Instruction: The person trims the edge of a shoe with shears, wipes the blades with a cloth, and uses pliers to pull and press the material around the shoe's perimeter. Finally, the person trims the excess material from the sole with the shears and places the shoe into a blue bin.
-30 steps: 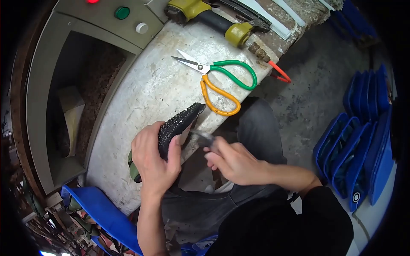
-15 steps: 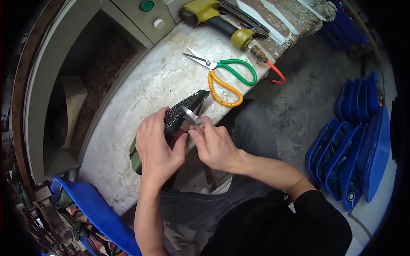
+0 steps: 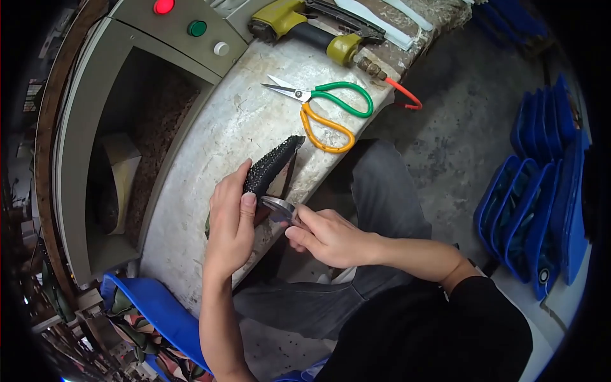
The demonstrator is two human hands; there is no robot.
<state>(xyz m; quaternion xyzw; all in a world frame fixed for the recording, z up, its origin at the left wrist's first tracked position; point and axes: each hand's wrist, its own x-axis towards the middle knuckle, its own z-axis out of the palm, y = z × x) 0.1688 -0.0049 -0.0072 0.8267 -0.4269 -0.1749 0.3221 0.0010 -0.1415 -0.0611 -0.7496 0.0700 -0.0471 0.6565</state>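
So, gripping a black studded piece point(image 3: 270, 167) in the left hand point(image 3: 230, 223), fingers wrapped closed round its near end, right over the counter point(image 3: 210, 140) edge. Looks long and narrow, tapering to a point at the far tip, covered all over in tiny glittery bumps, with a plain darker underside facing the right hand point(image 3: 324, 235). Pinching a small silvery metal tool point(image 3: 278, 207) there, fist closed on it, tip touching the piece just beside the left thumb. Can't tell what sort of tool exactly. Beyond both hands on the counter, well apart from the piece: scissors point(image 3: 324, 108) with one green and one orange handle. Further past those, a yellow nail gun point(image 3: 305, 28).
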